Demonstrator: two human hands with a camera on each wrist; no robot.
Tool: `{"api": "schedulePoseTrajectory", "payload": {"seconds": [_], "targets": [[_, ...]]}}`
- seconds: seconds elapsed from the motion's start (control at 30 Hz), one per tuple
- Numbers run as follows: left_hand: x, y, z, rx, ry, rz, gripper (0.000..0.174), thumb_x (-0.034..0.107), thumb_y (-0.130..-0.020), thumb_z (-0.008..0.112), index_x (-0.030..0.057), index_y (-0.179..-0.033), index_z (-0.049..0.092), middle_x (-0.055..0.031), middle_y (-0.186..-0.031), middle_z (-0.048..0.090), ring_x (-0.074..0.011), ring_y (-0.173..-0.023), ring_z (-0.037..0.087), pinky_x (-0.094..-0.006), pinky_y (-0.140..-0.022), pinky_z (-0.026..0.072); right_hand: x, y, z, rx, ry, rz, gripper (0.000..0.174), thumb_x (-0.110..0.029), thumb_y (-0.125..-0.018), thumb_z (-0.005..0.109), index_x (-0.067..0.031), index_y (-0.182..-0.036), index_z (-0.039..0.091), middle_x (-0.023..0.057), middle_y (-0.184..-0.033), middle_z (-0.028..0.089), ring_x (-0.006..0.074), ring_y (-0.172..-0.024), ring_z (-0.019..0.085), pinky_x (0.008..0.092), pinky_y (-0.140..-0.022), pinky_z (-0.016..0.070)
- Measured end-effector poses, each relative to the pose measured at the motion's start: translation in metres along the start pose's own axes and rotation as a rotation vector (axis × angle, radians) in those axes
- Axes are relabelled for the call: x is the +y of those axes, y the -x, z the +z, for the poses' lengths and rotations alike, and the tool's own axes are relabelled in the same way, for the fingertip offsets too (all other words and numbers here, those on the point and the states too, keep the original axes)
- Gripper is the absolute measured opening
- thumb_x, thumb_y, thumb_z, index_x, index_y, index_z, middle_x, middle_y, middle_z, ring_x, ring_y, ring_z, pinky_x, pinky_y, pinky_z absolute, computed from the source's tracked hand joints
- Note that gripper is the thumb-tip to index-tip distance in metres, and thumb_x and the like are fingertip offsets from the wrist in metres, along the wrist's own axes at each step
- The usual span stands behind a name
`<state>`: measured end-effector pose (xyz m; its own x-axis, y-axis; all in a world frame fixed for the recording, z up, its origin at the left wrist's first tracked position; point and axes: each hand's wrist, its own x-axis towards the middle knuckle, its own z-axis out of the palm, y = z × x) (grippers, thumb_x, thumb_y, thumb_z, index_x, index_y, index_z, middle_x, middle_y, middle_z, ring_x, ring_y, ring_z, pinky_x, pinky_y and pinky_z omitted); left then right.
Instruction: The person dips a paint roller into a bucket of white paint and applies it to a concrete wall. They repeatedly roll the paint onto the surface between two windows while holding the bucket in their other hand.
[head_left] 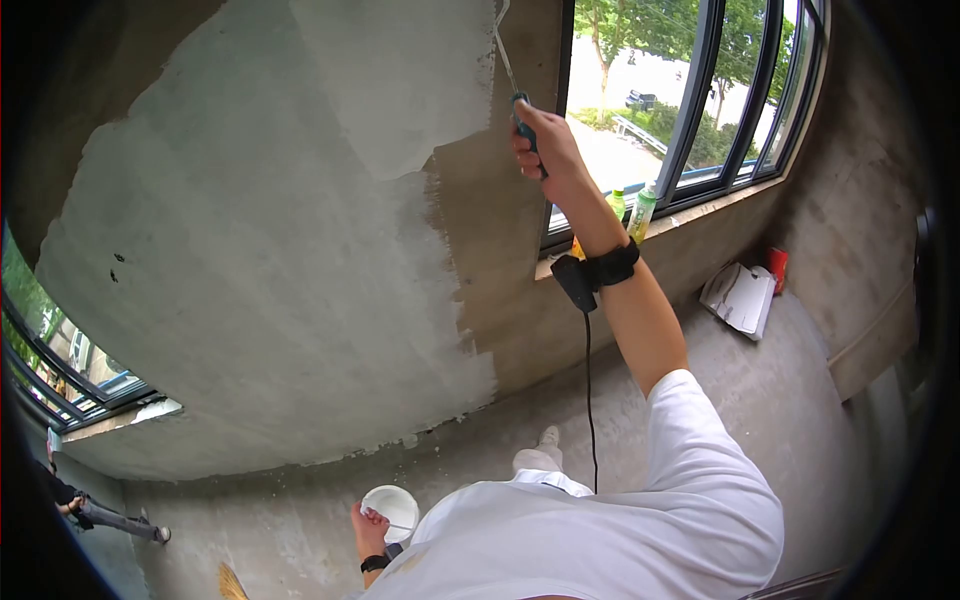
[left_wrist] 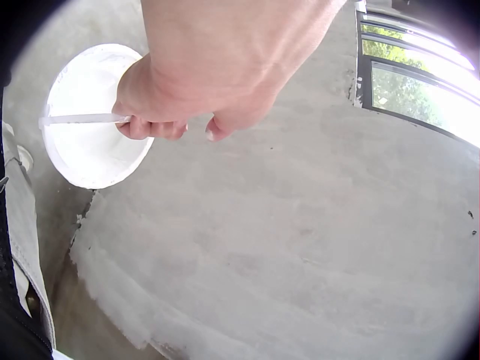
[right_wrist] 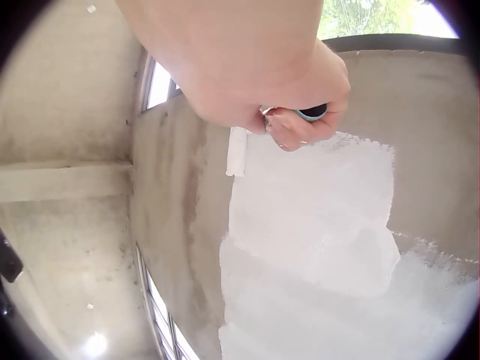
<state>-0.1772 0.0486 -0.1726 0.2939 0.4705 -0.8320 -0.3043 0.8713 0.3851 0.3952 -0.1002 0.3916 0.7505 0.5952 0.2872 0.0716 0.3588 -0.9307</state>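
The right hand (head_left: 545,150) grips the dark teal handle (head_left: 524,128) of a paint roller, arm raised toward the wall beside the window. In the right wrist view the white roller sleeve (right_wrist: 237,152) lies at the border of fresh white paint (right_wrist: 315,210) and bare wall, past the right hand (right_wrist: 262,90). Low by the body, the left hand (head_left: 371,530) holds a white bucket (head_left: 392,498) by its handle. The left wrist view shows the left hand's (left_wrist: 202,82) fingers curled round the strap-like handle (left_wrist: 82,118) of the bucket (left_wrist: 90,161).
A window (head_left: 690,110) with bottles (head_left: 643,212) on its sill is at the right. A white box (head_left: 740,300) and a red item (head_left: 778,262) lie on the floor. Another person (head_left: 95,510) stands at the lower left, near a broom (head_left: 231,582). A black cable (head_left: 590,400) hangs from the right wrist.
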Motion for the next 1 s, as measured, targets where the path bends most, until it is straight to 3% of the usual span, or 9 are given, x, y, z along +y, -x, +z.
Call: {"api": "schedulePoseTrajectory", "payload": {"seconds": [0.37,0.47,0.6,0.63,0.7,1.0], "targets": [[0.010,-0.007,0.019,0.006,-0.024,-0.024,0.040,0.041,-0.089,0.055,0.0161,-0.062,0.039,0.0036,-0.055,0.037,-0.0127,-0.052,0.037,-0.0299,-0.057,0.0327,0.109,0.060,-0.026,0.076,-0.017,0.150,0.034,-0.039,-0.098,0.054,-0.0108,-0.079,0.051,-0.0048,-0.060,0.041,0.0025,-0.043,0.031,0.0209,-0.037,0.0204],[0.008,-0.008,0.025,0.100,0.019,-0.036,0.037,0.039,-0.087,0.057,0.0165,-0.062,0.041,0.0051,-0.052,0.032,-0.0113,-0.047,0.031,-0.0285,-0.050,0.0276,0.134,0.076,-0.031,0.066,0.004,0.183,0.033,-0.041,-0.098,0.055,-0.0123,-0.083,0.051,-0.0061,-0.060,0.040,0.0016,-0.042,0.029,0.0193,-0.036,0.0193],[0.008,-0.004,0.027,0.131,0.074,-0.035,0.037,0.038,-0.088,0.057,0.0163,-0.062,0.041,0.0050,-0.052,0.032,-0.0111,-0.048,0.031,-0.0283,-0.050,0.0275,0.117,0.066,-0.026,0.053,0.153,0.079,0.032,-0.039,-0.100,0.052,-0.0117,-0.083,0.051,-0.0058,-0.059,0.040,0.0013,-0.041,0.028,0.0190,-0.035,0.0187],[0.007,-0.007,0.023,0.118,0.084,-0.046,0.037,0.038,-0.088,0.057,0.0162,-0.062,0.041,0.0049,-0.052,0.032,-0.0110,-0.048,0.030,-0.0283,-0.050,0.0273,0.102,0.061,-0.017,0.037,0.206,0.014,0.037,-0.037,-0.100,0.052,-0.0099,-0.076,0.048,-0.0056,-0.058,0.041,0.0021,-0.045,0.036,0.0200,-0.039,0.0257],[0.003,-0.006,0.018,0.109,0.106,-0.053,0.037,0.037,-0.088,0.057,0.0160,-0.063,0.041,0.0048,-0.053,0.032,-0.0109,-0.048,0.030,-0.0284,-0.050,0.0271,0.079,0.046,-0.006,-0.036,0.307,-0.011,0.038,-0.037,-0.100,0.053,-0.0092,-0.074,0.049,-0.0056,-0.057,0.041,0.0024,-0.047,0.037,0.0197,-0.040,0.0277],[-0.017,0.008,-0.009,0.125,0.214,-0.012,0.037,0.037,-0.088,0.056,0.0161,-0.062,0.041,0.0047,-0.052,0.030,-0.0108,-0.048,0.029,-0.0281,-0.049,0.0250,-0.004,-0.020,0.086,-0.158,0.650,-0.271,0.046,-0.038,-0.095,0.052,-0.0020,-0.066,0.048,0.0011,-0.058,0.047,0.0100,-0.051,0.040,0.0316,-0.048,0.0340]]}}
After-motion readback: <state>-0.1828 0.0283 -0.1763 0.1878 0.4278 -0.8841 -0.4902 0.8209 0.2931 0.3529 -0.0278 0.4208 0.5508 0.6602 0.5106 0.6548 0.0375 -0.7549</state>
